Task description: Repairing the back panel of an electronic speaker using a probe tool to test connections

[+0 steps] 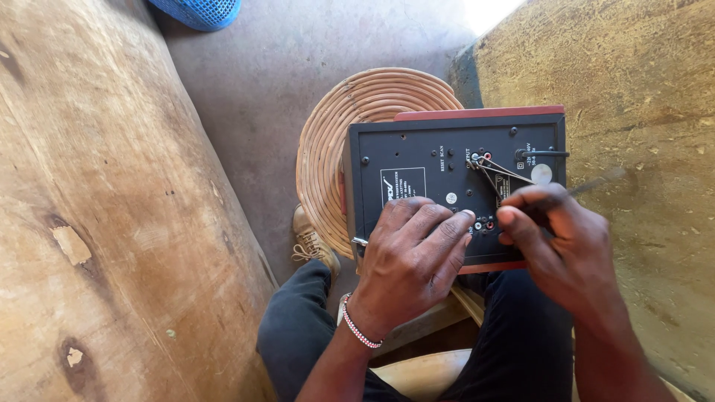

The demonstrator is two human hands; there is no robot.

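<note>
Floor [261, 82]: it is grey and bare, and it runs under me between two big wooden things.
Woven stool [350, 126]: it is round, made of pale coiled cane, and it stands on the floor in front of my knees.
On the stool: the black speaker box [447, 179] with a red-brown edge lies there on its face, back panel up, and its near end reaches over my lap.
My shoe [311, 242]: it is tan with laces, flat on the floor, just beside the stool's left rim.
Blue mesh thing [197, 11]: it sits on the floor at the far end, partly cut off.
Wooden slab [97, 208]: it is to my left, wide and brown.
</note>
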